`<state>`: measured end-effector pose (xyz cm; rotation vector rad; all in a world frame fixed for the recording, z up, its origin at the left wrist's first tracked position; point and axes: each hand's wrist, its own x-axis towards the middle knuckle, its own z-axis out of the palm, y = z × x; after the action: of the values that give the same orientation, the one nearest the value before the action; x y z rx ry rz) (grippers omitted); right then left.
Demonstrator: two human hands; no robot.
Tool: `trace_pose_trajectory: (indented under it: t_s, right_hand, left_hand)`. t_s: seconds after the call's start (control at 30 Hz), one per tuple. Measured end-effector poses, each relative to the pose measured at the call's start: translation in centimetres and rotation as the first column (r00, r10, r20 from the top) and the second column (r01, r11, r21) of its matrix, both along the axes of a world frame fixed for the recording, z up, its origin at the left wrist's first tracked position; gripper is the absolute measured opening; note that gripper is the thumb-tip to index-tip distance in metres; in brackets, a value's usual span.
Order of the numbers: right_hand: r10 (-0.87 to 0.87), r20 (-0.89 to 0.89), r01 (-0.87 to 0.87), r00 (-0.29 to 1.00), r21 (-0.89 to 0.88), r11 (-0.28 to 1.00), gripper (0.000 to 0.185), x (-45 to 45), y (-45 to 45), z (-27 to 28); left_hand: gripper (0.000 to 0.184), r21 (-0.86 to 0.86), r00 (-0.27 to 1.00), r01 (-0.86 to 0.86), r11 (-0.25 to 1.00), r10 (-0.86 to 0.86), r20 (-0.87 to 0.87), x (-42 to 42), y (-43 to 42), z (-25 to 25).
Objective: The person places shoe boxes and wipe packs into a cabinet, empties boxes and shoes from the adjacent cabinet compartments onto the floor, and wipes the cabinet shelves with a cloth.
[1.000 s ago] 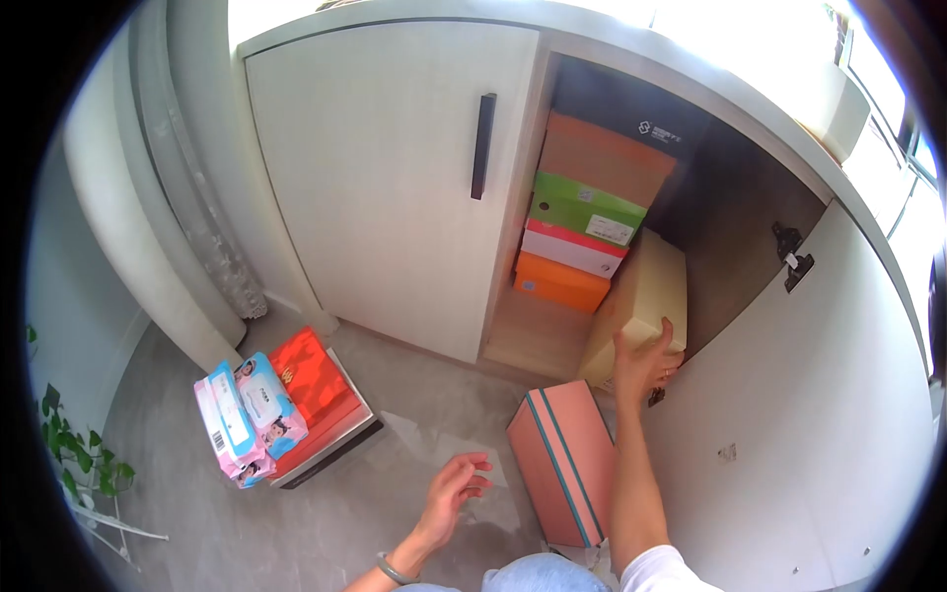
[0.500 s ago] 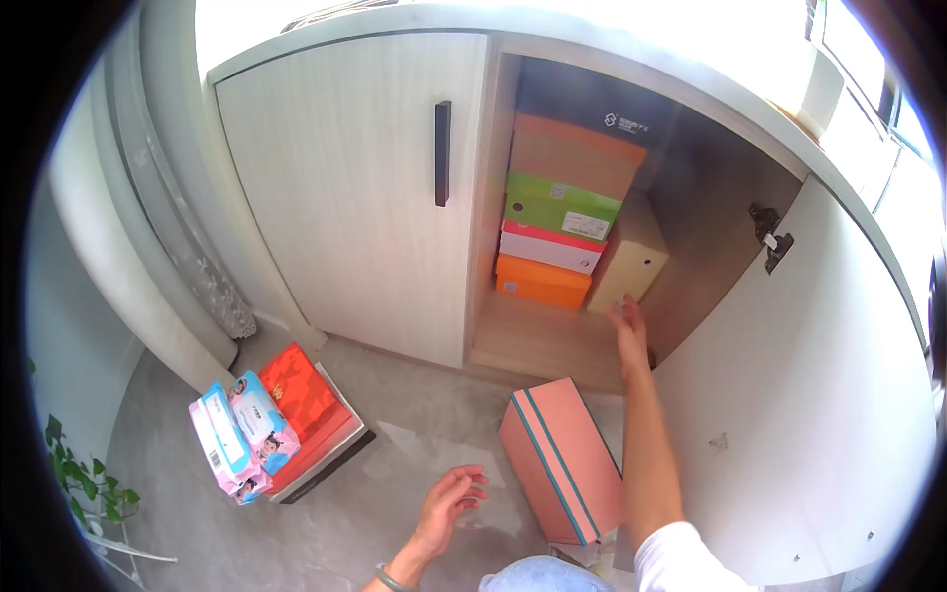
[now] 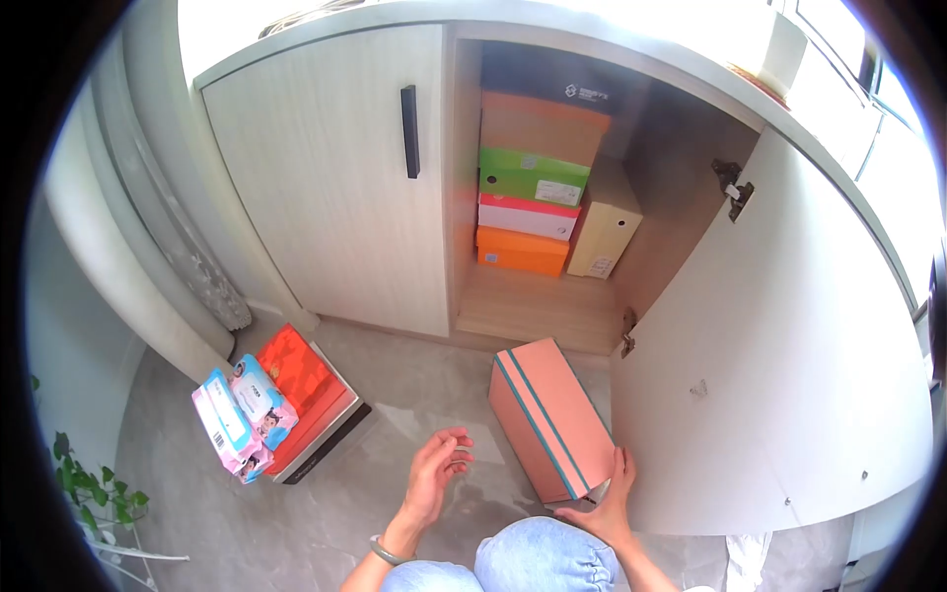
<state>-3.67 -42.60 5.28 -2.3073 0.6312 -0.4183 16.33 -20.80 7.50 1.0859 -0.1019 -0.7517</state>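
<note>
A pink box [image 3: 562,409] with teal stripes lies on the floor in front of the open cabinet. My right hand [image 3: 609,503] is at its near end, fingers along the right side and thumb near the bottom edge, gripping that end. To the left of the box, my left hand [image 3: 434,479] hovers above the floor, empty, its fingers loosely bent and apart. Inside the cabinet stand an orange box [image 3: 523,252], a white-and-red box [image 3: 525,217], a green box [image 3: 528,176] and a brown box [image 3: 543,128] in a stack, with a beige box [image 3: 604,222] upright beside them.
A cabinet door [image 3: 779,345] hangs wide open on the right; the left door [image 3: 335,178] is closed. At left on the floor, wipes packs [image 3: 261,400] rest on a red box [image 3: 306,380]. A plant [image 3: 99,493] and a curtain [image 3: 148,247] border the left side.
My right hand has come back from the beige box in the cabinet to the near end of the pink box. The view has shifted slightly; my left hand stays empty.
</note>
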Motion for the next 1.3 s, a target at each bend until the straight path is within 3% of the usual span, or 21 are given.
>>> trace_pose_trajectory:
  t_s: [0.07,0.2,0.27,0.3,0.37,0.47,0.53,0.63,0.67,0.73,0.8,0.87,0.9,1.0,1.03,1.1,1.13,1.2,1.23,1.27,1.3]
  right_hand:
    - [-0.090,0.157,0.074,0.983,0.104,0.992,0.124,0.4,1.1,-1.4]
    - [-0.177,0.248,0.170,0.953,0.047,0.984,0.115,2.5,-0.8,-6.6]
    - [-0.184,0.338,0.217,0.923,-0.063,0.974,0.091,4.5,-1.7,-6.5]
    - [-0.181,0.358,0.217,0.916,-0.063,0.974,0.091,6.2,-2.0,-5.2]
    - [-0.304,0.462,0.286,0.833,0.110,0.952,0.072,9.4,-2.2,-0.7]
    - [-0.281,0.527,0.290,0.802,0.068,0.955,0.065,11.6,-3.1,5.5]
    - [-0.260,0.560,0.294,0.786,0.031,0.955,0.065,12.0,-2.7,8.1]
    - [-0.274,0.727,0.453,0.629,-0.057,0.890,0.065,12.6,-2.4,12.9]
    - [-0.271,0.728,0.452,0.630,-0.059,0.890,0.065,13.1,-2.5,14.0]
    - [-0.233,0.872,0.620,0.431,-0.099,0.778,0.065,14.4,-2.9,15.6]
    - [-0.209,0.903,0.650,0.374,-0.095,0.754,0.068,16.3,-4.5,16.2]
    - [-0.125,0.969,0.783,0.213,-0.093,0.615,0.069,18.9,-6.0,17.6]
    - [-0.066,0.977,0.846,0.202,-0.140,0.515,0.071,20.2,-6.9,18.6]
    - [-0.223,0.966,0.801,0.130,0.030,0.598,0.075,25.4,-10.2,19.4]
    - [-0.217,0.968,0.794,0.126,0.033,0.607,0.075,27.4,-12.1,19.6]
    - [-0.348,0.851,0.770,0.393,-0.098,0.631,0.076,31.0,-16.7,18.7]
    - [-0.350,0.848,0.768,0.399,-0.100,0.632,0.076,32.2,-18.7,17.2]
    - [-0.348,0.744,0.770,0.570,-0.336,0.542,0.076,34.2,-21.6,14.8]
    - [-0.342,0.678,0.708,0.651,-0.379,0.596,0.071,34.1,-21.6,13.9]
    - [-0.338,0.681,0.707,0.650,-0.378,0.597,0.071,34.7,-22.2,13.1]
    - [-0.226,0.640,0.568,0.734,-0.397,0.721,0.073,35.6,-23.5,11.7]
  left_hand:
    - [0.037,0.004,1.000,0.011,1.000,-0.011,0.017,-0.3,-0.1,0.3]
    - [0.036,0.043,0.999,0.005,0.999,-0.007,0.046,-0.6,0.2,1.2]
    - [0.036,0.056,0.998,-0.002,0.998,-0.002,0.068,-0.7,0.5,1.4]
    - [0.036,0.057,0.998,-0.009,0.998,0.006,0.059,-0.7,0.6,1.2]
    - [0.036,0.058,0.998,-0.017,0.998,0.014,0.054,-0.8,0.6,1.0]
    - [0.035,0.055,0.999,-0.028,0.998,0.026,0.040,-0.7,0.9,1.1]
    - [0.034,0.065,0.999,-0.031,0.997,0.029,0.028,-0.5,0.9,1.0]
    - [0.033,0.051,0.999,-0.042,0.998,0.042,0.001,-0.2,1.0,0.6]
    - [0.033,0.049,0.999,-0.044,0.998,0.044,0.000,0.0,1.0,0.3]
    - [0.033,0.029,0.999,-0.041,0.999,0.041,-0.018,0.4,0.8,-0.5]
    - [0.034,0.027,0.999,-0.037,0.999,0.038,-0.035,0.7,0.7,-0.9]
    - [0.035,0.027,0.998,-0.037,0.999,0.038,-0.048,0.8,0.6,-1.2]
    - [0.035,0.032,0.998,-0.027,0.999,0.029,-0.059,0.8,0.7,-1.3]
    - [0.034,0.022,0.997,-0.033,0.999,0.034,-0.067,1.2,0.9,-2.0]
    - [0.034,0.013,0.996,-0.031,0.999,0.032,-0.086,1.3,0.8,-2.2]
    - [0.034,0.009,0.995,-0.042,0.999,0.042,-0.095,1.6,0.7,-2.7]
    - [0.034,0.008,0.993,-0.041,0.999,0.041,-0.107,1.6,0.8,-3.0]
    - [0.034,0.026,0.994,-0.024,0.999,0.026,-0.106,1.5,0.6,-3.4]
    - [0.034,0.039,0.995,-0.007,0.999,0.011,-0.097,1.7,0.4,-3.5]
    - [0.034,0.036,0.996,-0.010,0.999,0.014,-0.094,1.8,0.2,-3.6]
    - [0.034,0.054,0.993,-0.003,0.999,0.009,-0.115,1.6,0.2,-3.6]
